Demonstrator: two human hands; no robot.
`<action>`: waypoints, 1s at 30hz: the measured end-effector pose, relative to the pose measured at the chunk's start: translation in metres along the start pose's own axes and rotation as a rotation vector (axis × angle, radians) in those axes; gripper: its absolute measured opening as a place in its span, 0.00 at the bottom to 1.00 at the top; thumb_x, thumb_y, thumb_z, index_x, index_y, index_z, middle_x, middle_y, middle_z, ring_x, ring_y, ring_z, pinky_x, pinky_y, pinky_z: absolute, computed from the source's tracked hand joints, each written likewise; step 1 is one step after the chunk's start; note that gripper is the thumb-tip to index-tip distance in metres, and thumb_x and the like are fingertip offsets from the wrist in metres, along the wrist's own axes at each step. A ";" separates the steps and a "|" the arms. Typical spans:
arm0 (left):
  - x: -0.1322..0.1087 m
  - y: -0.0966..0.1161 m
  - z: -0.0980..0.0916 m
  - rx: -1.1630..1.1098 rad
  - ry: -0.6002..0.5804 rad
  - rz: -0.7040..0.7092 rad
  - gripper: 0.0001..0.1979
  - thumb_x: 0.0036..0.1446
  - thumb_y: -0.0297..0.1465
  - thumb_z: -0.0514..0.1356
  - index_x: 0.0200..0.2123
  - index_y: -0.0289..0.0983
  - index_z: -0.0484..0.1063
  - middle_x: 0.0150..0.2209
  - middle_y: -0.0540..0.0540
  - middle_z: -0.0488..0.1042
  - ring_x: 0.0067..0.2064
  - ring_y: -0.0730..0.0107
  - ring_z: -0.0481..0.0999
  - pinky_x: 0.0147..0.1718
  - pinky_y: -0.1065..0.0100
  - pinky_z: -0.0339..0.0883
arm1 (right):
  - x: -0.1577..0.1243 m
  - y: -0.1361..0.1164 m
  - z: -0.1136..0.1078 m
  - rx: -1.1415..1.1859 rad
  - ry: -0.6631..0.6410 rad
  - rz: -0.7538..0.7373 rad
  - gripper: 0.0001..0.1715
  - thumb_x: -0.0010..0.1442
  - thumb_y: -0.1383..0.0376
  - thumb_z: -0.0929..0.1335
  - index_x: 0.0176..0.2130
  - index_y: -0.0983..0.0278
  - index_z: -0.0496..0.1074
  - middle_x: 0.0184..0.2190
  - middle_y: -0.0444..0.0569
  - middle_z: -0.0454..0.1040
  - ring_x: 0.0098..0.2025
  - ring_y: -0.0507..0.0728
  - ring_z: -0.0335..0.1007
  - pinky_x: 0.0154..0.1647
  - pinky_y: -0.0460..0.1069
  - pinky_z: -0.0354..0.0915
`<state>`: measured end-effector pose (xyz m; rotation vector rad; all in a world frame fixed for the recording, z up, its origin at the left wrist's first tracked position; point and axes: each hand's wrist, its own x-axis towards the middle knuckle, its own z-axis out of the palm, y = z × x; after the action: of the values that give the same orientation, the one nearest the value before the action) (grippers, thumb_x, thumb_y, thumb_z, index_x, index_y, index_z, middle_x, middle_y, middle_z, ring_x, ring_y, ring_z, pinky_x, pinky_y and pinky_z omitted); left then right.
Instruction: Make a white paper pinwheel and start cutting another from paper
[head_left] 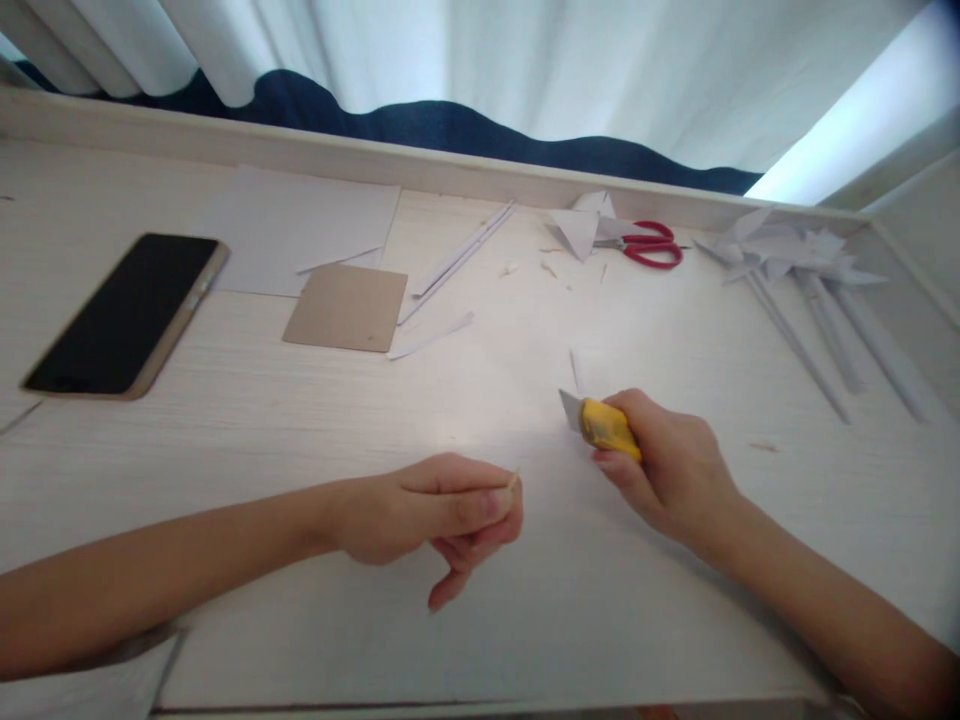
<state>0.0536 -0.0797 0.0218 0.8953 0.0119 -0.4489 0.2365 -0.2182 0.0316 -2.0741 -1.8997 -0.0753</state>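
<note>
My right hand (pixel 671 465) is closed round a yellow utility knife (pixel 611 428), its blade out and pointing up and left, just above the table. To the left of it, my left hand (pixel 457 508) pinches a small thin wooden stick (pixel 514 478), perhaps a toothpick, between thumb and forefinger. Only the tip of the stick shows; the rest is hidden by the fingers. The blade and the stick are apart. A narrow white paper strip (pixel 575 368) lies just behind the blade.
A phone (pixel 124 315) lies at left beside white paper sheets (pixel 300 225) and a brown card square (pixel 346 308). Red-handled scissors (pixel 652 245) touch a folded paper piece (pixel 581 232). Paper pinwheels (pixel 795 250) on rolled sticks lie at right. Wood scraps (pixel 549 268) dot the white table (pixel 480 650).
</note>
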 end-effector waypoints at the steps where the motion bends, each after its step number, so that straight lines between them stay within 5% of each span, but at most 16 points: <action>1: 0.001 0.000 0.000 -0.005 0.003 0.003 0.16 0.58 0.39 0.48 0.23 0.35 0.55 0.19 0.56 0.50 0.17 0.82 0.54 0.14 0.77 0.54 | 0.000 -0.001 -0.001 0.007 -0.017 -0.038 0.21 0.60 0.52 0.52 0.30 0.64 0.59 0.16 0.43 0.62 0.15 0.50 0.57 0.17 0.45 0.52; 8: 0.003 0.000 0.003 -0.043 -0.002 0.022 0.16 0.55 0.41 0.51 0.23 0.35 0.56 0.18 0.57 0.49 0.16 0.82 0.49 0.12 0.78 0.54 | -0.002 -0.015 0.005 0.086 -0.088 -0.271 0.26 0.58 0.48 0.51 0.27 0.64 0.59 0.17 0.44 0.64 0.17 0.50 0.59 0.17 0.45 0.52; 14: 0.002 -0.002 0.004 -0.054 -0.077 0.035 0.15 0.56 0.40 0.50 0.25 0.35 0.55 0.19 0.57 0.50 0.16 0.83 0.49 0.13 0.79 0.56 | -0.003 -0.019 0.008 0.078 -0.093 -0.291 0.30 0.58 0.47 0.50 0.25 0.65 0.61 0.17 0.45 0.64 0.17 0.51 0.59 0.17 0.45 0.51; 20: -0.001 0.003 0.006 0.227 -0.177 0.007 0.16 0.60 0.36 0.44 0.22 0.35 0.53 0.22 0.54 0.54 0.17 0.84 0.55 0.14 0.77 0.53 | 0.000 -0.007 0.000 -0.120 0.011 -0.049 0.25 0.60 0.51 0.51 0.26 0.65 0.61 0.15 0.43 0.64 0.15 0.50 0.58 0.15 0.44 0.50; 24: 0.001 0.003 0.001 0.244 0.035 0.076 0.16 0.60 0.37 0.44 0.23 0.35 0.53 0.21 0.55 0.54 0.17 0.83 0.55 0.16 0.78 0.57 | 0.000 -0.002 -0.004 -0.085 0.000 -0.074 0.24 0.60 0.52 0.52 0.29 0.66 0.62 0.16 0.43 0.64 0.16 0.49 0.60 0.17 0.44 0.53; 30: 0.003 -0.002 -0.001 0.401 0.178 0.136 0.16 0.59 0.37 0.45 0.24 0.34 0.57 0.20 0.55 0.56 0.18 0.82 0.63 0.17 0.79 0.58 | -0.001 -0.010 0.000 -0.029 -0.052 -0.152 0.24 0.60 0.51 0.52 0.28 0.65 0.61 0.17 0.43 0.63 0.16 0.49 0.59 0.17 0.44 0.53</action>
<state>0.0560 -0.0811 0.0194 1.3201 0.0247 -0.2458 0.2270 -0.2186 0.0330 -1.9645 -2.0975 -0.0850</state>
